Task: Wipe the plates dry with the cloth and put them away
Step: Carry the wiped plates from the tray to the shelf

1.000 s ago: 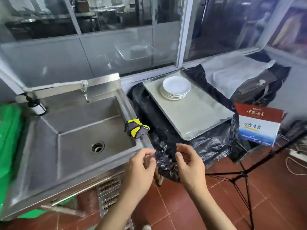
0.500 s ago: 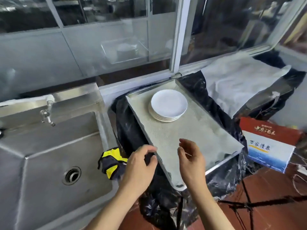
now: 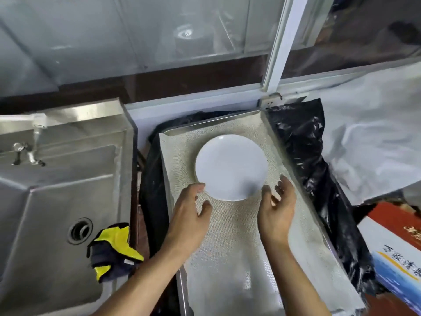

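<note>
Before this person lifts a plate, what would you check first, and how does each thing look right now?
1. Both hands free: left hand and right hand hold nothing: ok.
2. Hands at the plates: one on each side of the near rim: ok.
3. Plates sit flat on the tray: ok.
4. Cloth ready: it hangs on the sink edge, not in hand: not ok.
5. Plates wet: cannot tell.

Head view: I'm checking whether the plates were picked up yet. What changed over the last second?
Both hands moved forward over the tray: left hand and right hand now flank the stack of white round plates, fingers relaxed, no grip yet. The plates and the yellow-and-dark cloth on the steel sink's edge stayed put.
</note>
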Demonstrator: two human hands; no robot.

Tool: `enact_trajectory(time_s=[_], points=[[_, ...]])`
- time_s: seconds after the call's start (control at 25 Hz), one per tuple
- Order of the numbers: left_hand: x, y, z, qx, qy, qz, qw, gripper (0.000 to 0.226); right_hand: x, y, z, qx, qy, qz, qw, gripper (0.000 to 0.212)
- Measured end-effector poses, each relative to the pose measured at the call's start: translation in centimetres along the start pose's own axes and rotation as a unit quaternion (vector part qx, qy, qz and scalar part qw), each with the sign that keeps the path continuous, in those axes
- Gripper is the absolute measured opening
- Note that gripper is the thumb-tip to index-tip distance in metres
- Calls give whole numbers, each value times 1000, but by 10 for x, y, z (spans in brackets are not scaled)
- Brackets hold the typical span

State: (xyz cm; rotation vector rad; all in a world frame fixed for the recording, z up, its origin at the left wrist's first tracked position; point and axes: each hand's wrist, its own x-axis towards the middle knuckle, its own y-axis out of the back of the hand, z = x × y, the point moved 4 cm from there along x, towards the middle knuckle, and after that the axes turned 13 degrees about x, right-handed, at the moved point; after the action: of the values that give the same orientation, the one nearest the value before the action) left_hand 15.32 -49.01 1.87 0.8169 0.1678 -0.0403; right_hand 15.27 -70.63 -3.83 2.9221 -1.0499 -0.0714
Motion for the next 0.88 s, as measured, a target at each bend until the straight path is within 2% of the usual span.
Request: enact_trajectory(time_s=[0.12, 0.28, 0.48, 0.68, 0.76, 0.88], points=[[30, -14, -1, 12, 30, 28, 999, 52, 25, -19, 25, 35, -18, -21, 999, 66], [61, -29, -1, 46, 29, 64, 996, 64, 41, -46, 41, 67, -9, -72, 995, 77], [80, -49, -13, 24, 62, 11, 998, 85, 46, -62, 45, 80, 2, -49, 996, 75], [92, -52, -23, -5, 70, 19, 997, 91, 49, -71, 46, 78, -12, -44, 996, 71], [95, -51, -24, -13, 74, 29, 997, 92, 55, -72, 46, 73, -16, -70, 995, 72], [98, -52, -26, -34, 84, 40, 995, 93, 61, -71, 42, 74, -45, -154, 984, 77]])
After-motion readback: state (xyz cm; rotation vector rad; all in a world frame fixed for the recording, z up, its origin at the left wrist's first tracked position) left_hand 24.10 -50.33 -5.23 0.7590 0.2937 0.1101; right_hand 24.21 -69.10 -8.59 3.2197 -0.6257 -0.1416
